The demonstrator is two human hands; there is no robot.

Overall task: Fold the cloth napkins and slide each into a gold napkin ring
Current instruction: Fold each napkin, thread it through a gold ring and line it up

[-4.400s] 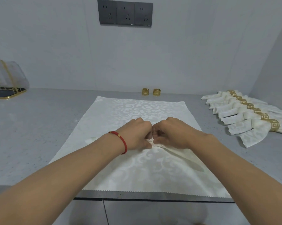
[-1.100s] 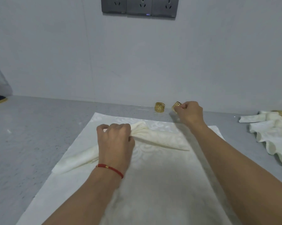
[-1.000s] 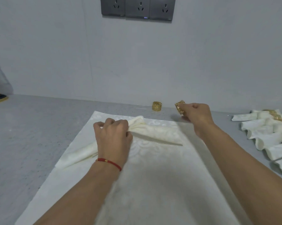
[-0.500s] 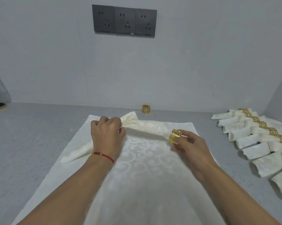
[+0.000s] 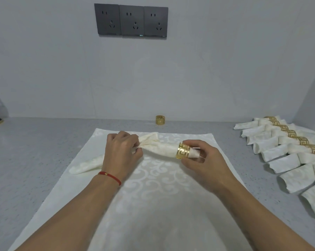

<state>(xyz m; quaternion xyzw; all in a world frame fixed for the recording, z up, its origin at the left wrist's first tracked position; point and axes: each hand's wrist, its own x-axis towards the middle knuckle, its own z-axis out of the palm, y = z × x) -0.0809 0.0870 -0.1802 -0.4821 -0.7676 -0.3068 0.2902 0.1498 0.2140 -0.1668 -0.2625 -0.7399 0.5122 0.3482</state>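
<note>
The rolled cream napkin [image 5: 160,147], damask-patterned, is raised over a flat cloth [image 5: 153,187] on the grey counter [image 5: 35,151]. A gold fretwork ring [image 5: 183,151] encircles its right end. Left hand [image 5: 121,153] is clenched around the napkin's middle; right hand [image 5: 205,160] pinches the ring.

Flat cloth [image 5: 153,196] lies centred on counter [image 5: 35,160]. Rolled napkin [image 5: 158,146] lies across its far part, ring [image 5: 183,151] on its right end. Spare ring [image 5: 160,120] behind, near wall. Finished napkins [image 5: 283,147] in a row at right
</note>
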